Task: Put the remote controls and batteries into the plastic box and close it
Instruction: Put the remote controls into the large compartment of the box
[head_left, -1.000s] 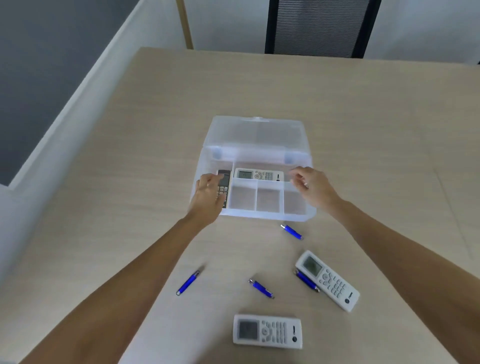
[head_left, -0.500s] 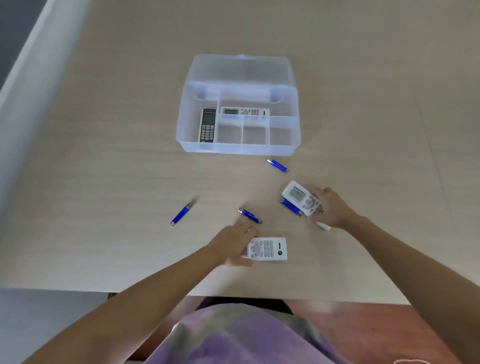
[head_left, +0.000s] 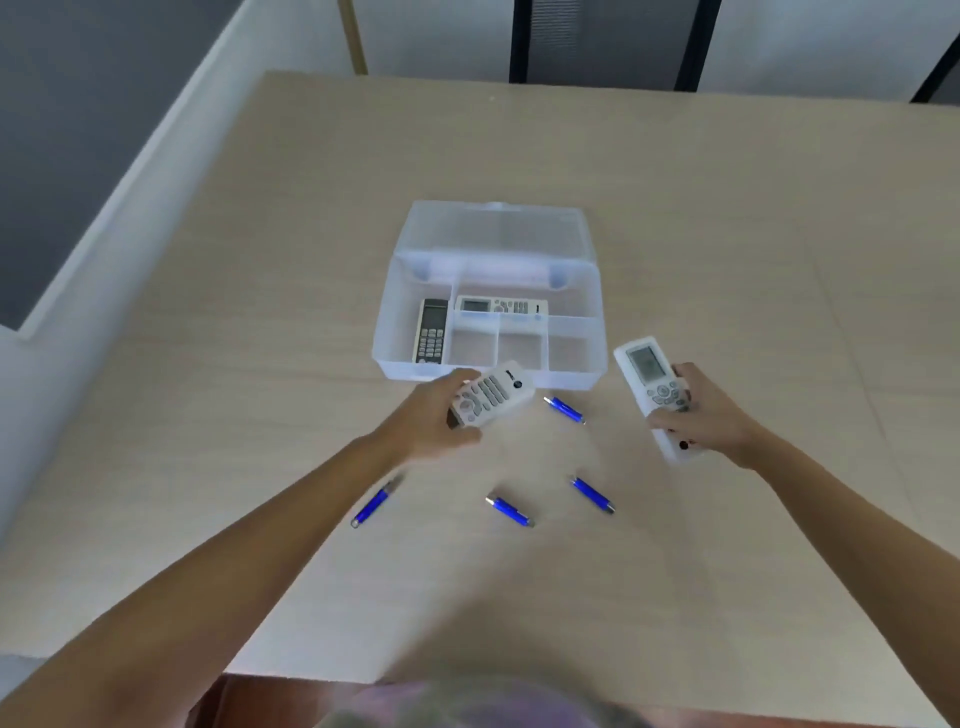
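Observation:
The clear plastic box (head_left: 387, 332) lies open on the table, its lid (head_left: 496, 228) folded back. Inside it are a dark remote (head_left: 432, 330) in the left compartment and a white remote (head_left: 501, 305) in the rear one. My left hand (head_left: 434, 415) grips a white remote (head_left: 493, 395) just in front of the box. My right hand (head_left: 701, 415) holds another white remote (head_left: 647, 371), screen up, off the box's right front corner. Several blue batteries lie on the table: one (head_left: 563, 409) near the box, others (head_left: 375, 505) (head_left: 509, 511) (head_left: 592, 494) closer to me.
The beige table (head_left: 727, 260) extends around the box. A low white wall (head_left: 130, 171) runs along the table's left side. A dark chair back (head_left: 602, 41) stands beyond the far edge. The table's near edge is at the bottom of the view.
Both hands have lifted the two white remotes off the table and carried them toward the box. The camera view has tilted up.

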